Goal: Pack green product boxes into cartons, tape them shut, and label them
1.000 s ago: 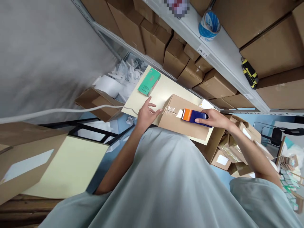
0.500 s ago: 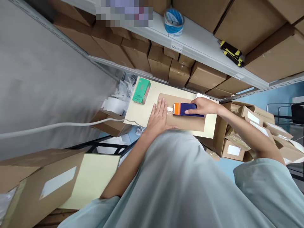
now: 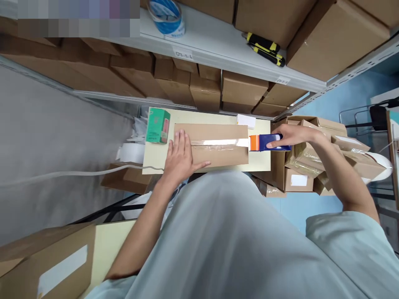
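A flat brown cardboard box (image 3: 218,157) lies on the pale yellow table (image 3: 264,164). My left hand (image 3: 181,157) rests flat on the box's left end, fingers spread. My right hand (image 3: 285,135) is closed around a blue and orange tape dispenser (image 3: 264,142), held just past the box's right edge. A shiny strip of packing tape (image 3: 218,143) runs along the middle seam of the box to the dispenser's toothed orange end. Beyond the left end of the box stands a green box (image 3: 157,125). A small white box (image 3: 246,121) lies behind the right end.
Above the table's back edge, a metal shelf (image 3: 212,56) holds cartons, a blue tape roll (image 3: 166,18) and yellow-black utility knives (image 3: 264,49). To the right, a large carton (image 3: 278,166) is full of smaller boxes. A grey cable (image 3: 77,173) reaches the table from the left.
My right hand has moved the tape dispenser rightward, from over the box to past its right edge. The tape strip has lengthened along the seam. My left hand stays on the box; the view has shifted.
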Demonstrator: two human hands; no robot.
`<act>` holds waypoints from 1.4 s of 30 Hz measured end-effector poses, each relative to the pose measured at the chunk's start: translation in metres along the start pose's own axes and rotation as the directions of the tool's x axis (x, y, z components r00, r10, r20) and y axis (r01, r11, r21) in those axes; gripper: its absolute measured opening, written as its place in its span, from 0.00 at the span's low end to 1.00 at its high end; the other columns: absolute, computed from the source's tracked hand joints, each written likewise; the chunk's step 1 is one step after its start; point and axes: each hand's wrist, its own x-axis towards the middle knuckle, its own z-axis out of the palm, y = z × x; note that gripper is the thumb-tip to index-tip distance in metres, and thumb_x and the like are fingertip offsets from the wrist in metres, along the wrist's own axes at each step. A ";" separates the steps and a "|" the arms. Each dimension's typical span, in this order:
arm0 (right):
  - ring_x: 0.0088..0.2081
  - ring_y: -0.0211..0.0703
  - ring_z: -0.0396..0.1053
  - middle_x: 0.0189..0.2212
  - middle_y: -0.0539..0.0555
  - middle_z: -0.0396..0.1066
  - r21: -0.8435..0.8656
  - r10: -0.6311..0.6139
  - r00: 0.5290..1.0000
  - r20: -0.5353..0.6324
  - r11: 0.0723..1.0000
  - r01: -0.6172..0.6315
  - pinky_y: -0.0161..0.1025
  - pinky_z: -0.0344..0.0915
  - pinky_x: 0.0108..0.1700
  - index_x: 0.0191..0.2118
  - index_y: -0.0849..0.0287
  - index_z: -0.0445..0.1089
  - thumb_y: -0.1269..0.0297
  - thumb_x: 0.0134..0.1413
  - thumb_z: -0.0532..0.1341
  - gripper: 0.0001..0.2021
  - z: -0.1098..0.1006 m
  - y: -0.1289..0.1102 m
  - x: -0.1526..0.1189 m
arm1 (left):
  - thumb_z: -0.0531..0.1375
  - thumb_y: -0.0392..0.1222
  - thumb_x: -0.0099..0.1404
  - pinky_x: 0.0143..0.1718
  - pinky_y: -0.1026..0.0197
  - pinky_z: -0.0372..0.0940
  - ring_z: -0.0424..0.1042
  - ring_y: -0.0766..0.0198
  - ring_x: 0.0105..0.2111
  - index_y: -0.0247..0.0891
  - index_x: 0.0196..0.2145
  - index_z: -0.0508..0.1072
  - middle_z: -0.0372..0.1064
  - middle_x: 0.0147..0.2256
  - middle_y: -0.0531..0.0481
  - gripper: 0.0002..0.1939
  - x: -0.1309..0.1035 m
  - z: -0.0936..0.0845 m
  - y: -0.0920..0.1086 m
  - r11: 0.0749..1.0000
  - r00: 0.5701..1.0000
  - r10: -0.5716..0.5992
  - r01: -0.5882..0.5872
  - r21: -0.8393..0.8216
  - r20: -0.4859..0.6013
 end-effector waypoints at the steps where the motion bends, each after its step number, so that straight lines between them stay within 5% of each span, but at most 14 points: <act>1: 0.29 0.45 0.70 0.27 0.54 0.77 0.015 0.009 1.000 0.009 1.000 -0.009 0.41 0.61 0.31 0.34 0.57 0.81 0.18 0.44 0.69 0.40 0.003 0.006 0.000 | 0.59 0.81 0.65 0.81 0.31 0.30 0.28 0.32 0.83 0.16 0.81 0.37 0.27 0.81 0.20 0.73 0.001 0.000 0.000 1.000 1.000 -0.002 0.002 0.002 0.006; 16: 0.32 0.47 0.72 0.30 0.55 0.79 0.037 0.007 0.999 0.041 0.999 -0.008 0.42 0.63 0.34 0.35 0.58 0.81 0.22 0.41 0.73 0.38 0.009 0.045 0.039 | 0.58 0.85 0.61 0.80 0.25 0.30 0.27 0.27 0.82 0.30 0.84 0.34 0.25 0.83 0.31 0.74 0.006 -0.001 0.004 0.998 0.998 -0.047 0.048 -0.035 0.032; 28: 0.33 0.47 0.72 0.33 0.56 0.80 0.092 -0.014 0.998 0.056 0.996 0.009 0.41 0.65 0.35 0.35 0.58 0.81 0.21 0.41 0.73 0.38 0.013 0.066 0.030 | 0.59 0.86 0.59 0.82 0.33 0.26 0.24 0.32 0.82 0.36 0.84 0.32 0.23 0.84 0.37 0.76 0.010 0.003 0.006 0.997 0.998 -0.044 0.047 -0.068 0.040; 36: 0.35 0.50 0.76 0.33 0.58 0.81 0.067 0.114 0.992 0.058 0.991 -0.118 0.42 0.68 0.36 0.35 0.59 0.82 0.21 0.43 0.71 0.39 0.008 0.088 0.007 | 0.58 0.85 0.61 0.81 0.26 0.28 0.27 0.26 0.82 0.30 0.83 0.33 0.26 0.84 0.34 0.75 0.012 0.003 0.011 0.999 0.999 -0.026 0.027 -0.030 0.041; 42: 0.41 0.54 0.81 0.40 0.62 0.84 -0.139 0.210 0.978 0.007 0.968 -0.207 0.42 0.70 0.41 0.44 0.64 0.84 0.31 0.57 0.70 0.34 0.024 0.060 0.031 | 0.56 0.83 0.64 0.81 0.29 0.31 0.27 0.33 0.83 0.18 0.81 0.37 0.28 0.83 0.25 0.73 0.014 0.003 0.013 0.994 0.996 -0.054 0.046 0.099 0.072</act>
